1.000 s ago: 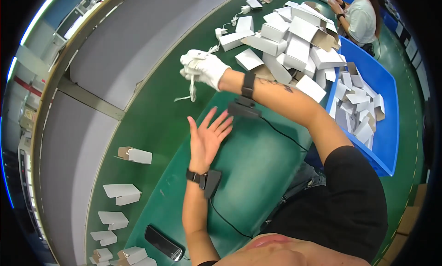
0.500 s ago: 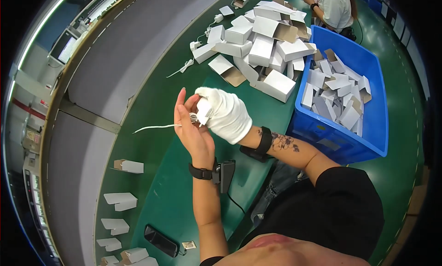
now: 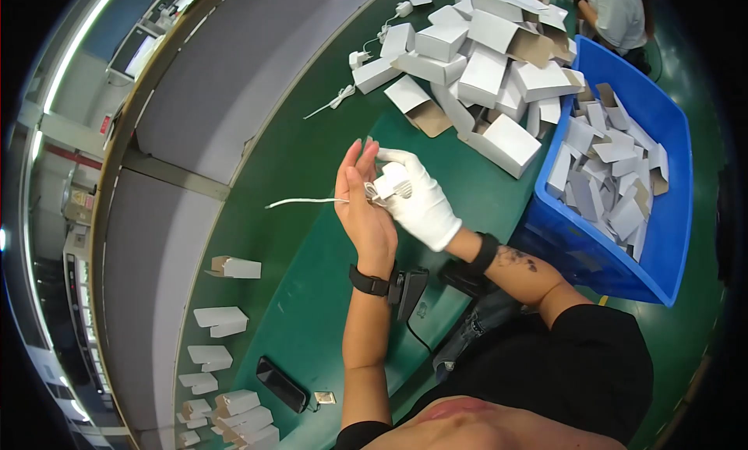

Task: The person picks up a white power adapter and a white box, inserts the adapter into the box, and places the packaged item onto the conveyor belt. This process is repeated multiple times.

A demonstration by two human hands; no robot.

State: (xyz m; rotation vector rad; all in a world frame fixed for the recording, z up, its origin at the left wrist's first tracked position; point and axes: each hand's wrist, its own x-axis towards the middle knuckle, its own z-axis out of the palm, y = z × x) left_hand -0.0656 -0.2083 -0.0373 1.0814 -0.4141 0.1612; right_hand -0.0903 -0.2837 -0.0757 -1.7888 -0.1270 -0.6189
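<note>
A white plug-in charger [image 3: 392, 181] with a bundled white cable is held between my two hands above the green table. My right hand [image 3: 427, 212], in a white glove, has the charger body against its palm and fingers. The bare left hand [image 3: 369, 224] is closed around the cable bundle, its fingers upright and partly curled. The loose cable end [image 3: 304, 202] sticks out to the left past it. Where the fingertips of both hands meet, the exact grip is partly hidden.
A heap of white boxes [image 3: 483, 72] covers the far table beside a blue bin [image 3: 608, 259] of boxes. More chargers [image 3: 340, 97] lie left of the heap. Open boxes [image 3: 220, 320] stand along the left edge, near a black phone [image 3: 281, 384]. A person [image 3: 615, 17] sits far right.
My right hand has turned, showing more of its palm side and the charger's body. In the picture, hands and charger sit farther right as the view has shifted.
</note>
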